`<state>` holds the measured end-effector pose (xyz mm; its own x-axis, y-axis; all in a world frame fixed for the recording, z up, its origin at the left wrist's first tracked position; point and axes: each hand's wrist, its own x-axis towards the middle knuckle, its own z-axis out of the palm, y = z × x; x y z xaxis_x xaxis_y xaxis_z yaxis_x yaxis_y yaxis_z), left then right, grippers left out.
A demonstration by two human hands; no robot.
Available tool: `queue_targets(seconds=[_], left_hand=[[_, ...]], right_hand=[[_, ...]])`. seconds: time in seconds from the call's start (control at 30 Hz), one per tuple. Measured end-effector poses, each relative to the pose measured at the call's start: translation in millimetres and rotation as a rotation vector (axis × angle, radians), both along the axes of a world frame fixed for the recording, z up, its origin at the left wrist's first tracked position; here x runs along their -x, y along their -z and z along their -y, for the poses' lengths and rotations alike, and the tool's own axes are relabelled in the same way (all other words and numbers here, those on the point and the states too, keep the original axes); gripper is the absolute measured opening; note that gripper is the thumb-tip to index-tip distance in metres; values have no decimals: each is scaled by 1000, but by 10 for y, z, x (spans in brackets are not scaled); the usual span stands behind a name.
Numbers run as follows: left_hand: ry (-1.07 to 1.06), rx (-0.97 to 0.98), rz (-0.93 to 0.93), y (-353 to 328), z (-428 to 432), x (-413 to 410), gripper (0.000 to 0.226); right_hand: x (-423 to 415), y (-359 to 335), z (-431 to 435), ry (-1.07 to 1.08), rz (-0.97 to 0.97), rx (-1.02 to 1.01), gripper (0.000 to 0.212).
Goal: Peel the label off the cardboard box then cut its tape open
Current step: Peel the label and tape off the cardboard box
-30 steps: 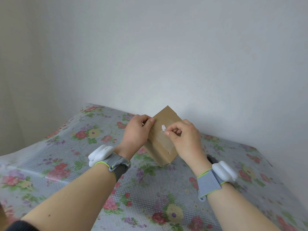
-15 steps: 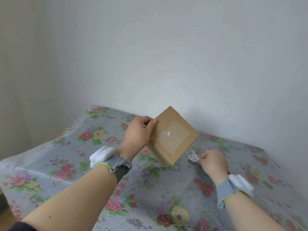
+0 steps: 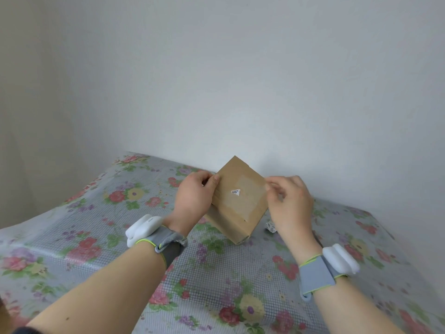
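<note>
The left hand (image 3: 192, 198) gripped the left edge of the cardboard box (image 3: 240, 210). The right hand (image 3: 289, 203) was at the box's right edge, fingers (image 3: 274, 186) bent; I could not tell if it held on. The box stood tilted, one corner on the flowery table (image 3: 212, 273). A tiny white label scrap (image 3: 235, 192) stuck to its front; crumpled paper (image 3: 271, 227) lay just right of it

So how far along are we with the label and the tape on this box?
Mostly peeled: a crumpled label piece lies on the table beside the cardboard box, and only a small white scrap is on its face. In hand: left hand holds the box tilted, right hand at its right edge, grip unclear. Left: that scrap, then the tape, which looks uncut.
</note>
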<state>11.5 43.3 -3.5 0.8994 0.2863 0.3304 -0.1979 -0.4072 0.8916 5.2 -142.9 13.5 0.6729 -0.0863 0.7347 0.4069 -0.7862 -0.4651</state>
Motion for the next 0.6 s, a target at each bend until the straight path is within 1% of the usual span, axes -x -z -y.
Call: queue_targets(seconds=[0.07, 0.17, 0.3, 0.6], left_hand=[[-8, -13, -5, 3, 11, 6, 31], [-1, -4, 6, 0, 33, 8, 29], [26, 16, 45, -4, 74, 17, 28], [29, 15, 73, -61, 142, 73, 27]], right_hand=[[71, -19, -136, -129, 14, 73, 12], [93, 29, -259, -210, -131, 112, 7], [75, 60, -289, -166, -146, 16, 8], [105, 12, -269, -137, -176, -56, 10]])
